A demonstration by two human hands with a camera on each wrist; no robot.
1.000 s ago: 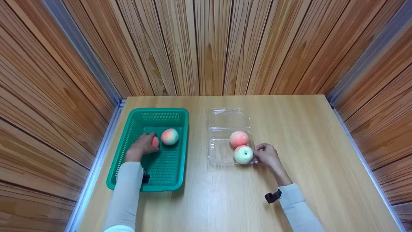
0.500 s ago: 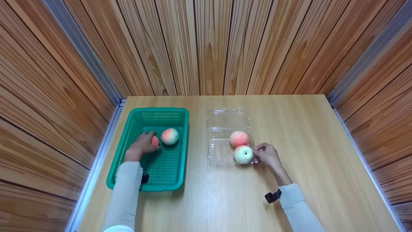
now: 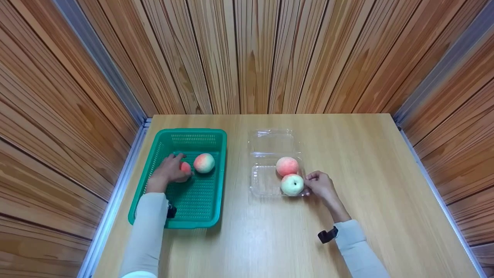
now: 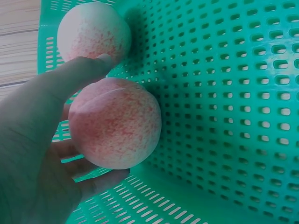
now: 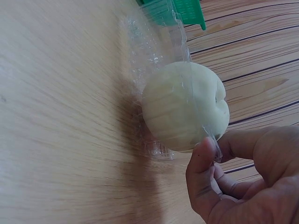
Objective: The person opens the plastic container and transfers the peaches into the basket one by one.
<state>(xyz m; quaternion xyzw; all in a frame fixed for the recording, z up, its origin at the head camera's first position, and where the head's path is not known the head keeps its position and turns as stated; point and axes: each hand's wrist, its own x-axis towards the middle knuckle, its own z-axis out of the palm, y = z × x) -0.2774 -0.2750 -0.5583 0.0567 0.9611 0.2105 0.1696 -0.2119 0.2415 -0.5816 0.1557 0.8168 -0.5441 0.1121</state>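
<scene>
In the green basket my left hand (image 3: 168, 170) has its fingers round a red-blushed peach (image 4: 117, 123). In the left wrist view the fingers lie behind and below it, and the thumb stretches across above it, slightly apart. A second, paler peach (image 3: 204, 163) lies close by, beside the thumb tip. My right hand (image 3: 320, 184) pinches the rim of a clear plastic clamshell box (image 3: 264, 181) between thumb and index finger. Two peaches sit in its right side: a pink one (image 3: 287, 166) behind and a pale one (image 3: 292, 185) in front, nearest my right hand.
The green basket (image 3: 198, 224) stands at the left of the wooden table (image 3: 366, 154). The box's clear lid (image 3: 272, 141) lies opened back, away from me. Wood-panelled walls (image 3: 254, 58) enclose the table at the back and sides.
My left hand has shifted slightly left and away from me in the basket, its fingers a little more spread, and the peach there has moved slightly with it. The right hand stays still.
</scene>
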